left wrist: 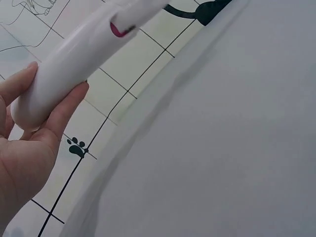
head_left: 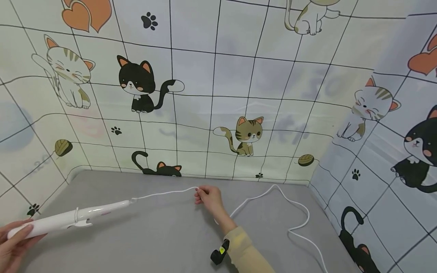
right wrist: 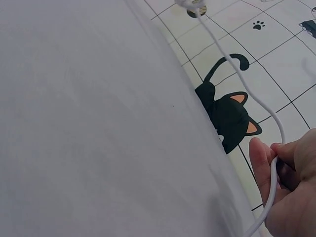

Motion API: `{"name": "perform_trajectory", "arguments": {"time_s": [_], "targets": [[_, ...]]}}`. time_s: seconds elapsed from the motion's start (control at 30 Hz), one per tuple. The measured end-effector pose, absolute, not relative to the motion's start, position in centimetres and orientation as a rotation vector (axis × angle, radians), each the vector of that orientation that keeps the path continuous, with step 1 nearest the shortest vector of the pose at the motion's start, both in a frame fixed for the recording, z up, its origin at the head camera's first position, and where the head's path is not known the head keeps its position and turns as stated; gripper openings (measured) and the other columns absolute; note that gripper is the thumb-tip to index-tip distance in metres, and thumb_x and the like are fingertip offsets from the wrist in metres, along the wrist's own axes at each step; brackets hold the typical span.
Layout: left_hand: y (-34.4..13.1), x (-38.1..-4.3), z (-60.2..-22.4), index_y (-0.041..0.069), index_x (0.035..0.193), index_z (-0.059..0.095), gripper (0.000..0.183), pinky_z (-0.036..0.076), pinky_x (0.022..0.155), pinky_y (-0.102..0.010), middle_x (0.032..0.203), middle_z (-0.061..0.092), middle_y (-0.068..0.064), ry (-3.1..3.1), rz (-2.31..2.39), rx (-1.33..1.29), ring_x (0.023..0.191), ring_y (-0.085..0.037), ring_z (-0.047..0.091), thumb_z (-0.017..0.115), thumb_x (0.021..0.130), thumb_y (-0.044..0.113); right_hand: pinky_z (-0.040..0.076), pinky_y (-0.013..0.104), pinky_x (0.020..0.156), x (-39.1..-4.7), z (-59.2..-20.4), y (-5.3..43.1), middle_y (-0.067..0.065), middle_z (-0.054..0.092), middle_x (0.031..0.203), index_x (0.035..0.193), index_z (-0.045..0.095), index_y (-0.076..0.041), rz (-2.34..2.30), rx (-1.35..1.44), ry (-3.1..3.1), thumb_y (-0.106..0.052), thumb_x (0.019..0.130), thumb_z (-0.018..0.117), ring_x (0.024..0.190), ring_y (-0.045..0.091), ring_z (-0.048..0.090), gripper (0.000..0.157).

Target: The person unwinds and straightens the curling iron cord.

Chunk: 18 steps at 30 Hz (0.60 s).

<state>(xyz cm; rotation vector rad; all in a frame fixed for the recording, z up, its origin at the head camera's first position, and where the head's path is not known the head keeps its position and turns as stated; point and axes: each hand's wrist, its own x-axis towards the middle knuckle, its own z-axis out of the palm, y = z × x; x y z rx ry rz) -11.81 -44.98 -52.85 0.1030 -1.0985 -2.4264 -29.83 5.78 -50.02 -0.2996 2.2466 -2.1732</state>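
A white curling iron (head_left: 58,223) is held up at the left in the head view, slightly tilted, its cord end pointing right. My left hand (head_left: 16,242) grips its thick rounded end, thumb on one side and fingers on the other. In the left wrist view, a reddish opening shows on the curling iron (left wrist: 74,61). A white cord (head_left: 164,194) runs from its narrow end to my right hand (head_left: 211,201), which pinches it between thumb and fingers. Past that hand (right wrist: 296,187), the cord trails on over the table.
A grey-covered tabletop (head_left: 146,239) lies below both hands. Loose cord winds across its right side and off the front edge. Tile-patterned sheets (head_left: 194,113) with cartoon cats enclose the back and sides. A black wrist device (head_left: 218,256) sits at my right cuff.
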Motion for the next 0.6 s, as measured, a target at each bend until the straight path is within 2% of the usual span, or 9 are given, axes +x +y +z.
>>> {"name": "perform_trajectory", "arguments": {"time_s": [0.2,0.33,0.43,0.6], "targets": [[-46.1,-11.8,-54.2,0.014,0.126,0.065,0.043,0.064,0.070,-0.029,0.113,0.063,0.006,-1.172,-2.337,0.204,0.089,-0.004,0.069,0.058,0.096,-0.016,0.065,0.033,0.064,-30.0,-49.8,6.2,0.021,0.072,0.084,0.113,0.065,0.020,-2.213,-0.234,2.215,0.007,0.099,0.059,0.067,0.017,0.070,0.020],[-46.4,-12.0,-54.2,0.018,0.129,0.059,0.045,0.062,0.073,-0.021,0.124,0.050,0.010,-1.262,-2.232,0.285,0.092,0.002,0.063,0.059,0.097,-0.013,0.065,0.034,0.063,-30.2,-49.7,6.7,0.027,0.071,0.087,0.114,0.064,0.022,-2.234,-0.229,2.220,0.009,0.099,0.059,0.069,0.022,0.071,0.021],[-46.5,-12.1,-54.0,0.018,0.129,0.057,0.044,0.062,0.073,-0.021,0.126,0.047,0.010,-1.227,-2.221,0.317,0.093,0.002,0.061,0.061,0.097,-0.011,0.065,0.033,0.063,-30.2,-49.7,6.9,0.024,0.072,0.087,0.113,0.064,0.021,-2.231,-0.207,2.234,0.008,0.099,0.059,0.070,0.020,0.070,0.020],[-46.8,-12.4,-54.0,0.011,0.124,0.060,0.038,0.063,0.072,-0.027,0.121,0.052,0.005,-1.052,-2.267,0.267,0.095,-0.004,0.064,0.059,0.096,-0.014,0.065,0.033,0.062,-30.3,-49.5,7.0,0.022,0.072,0.086,0.111,0.066,0.020,-2.232,-0.203,2.254,0.008,0.098,0.060,0.068,0.014,0.068,0.019]]}}
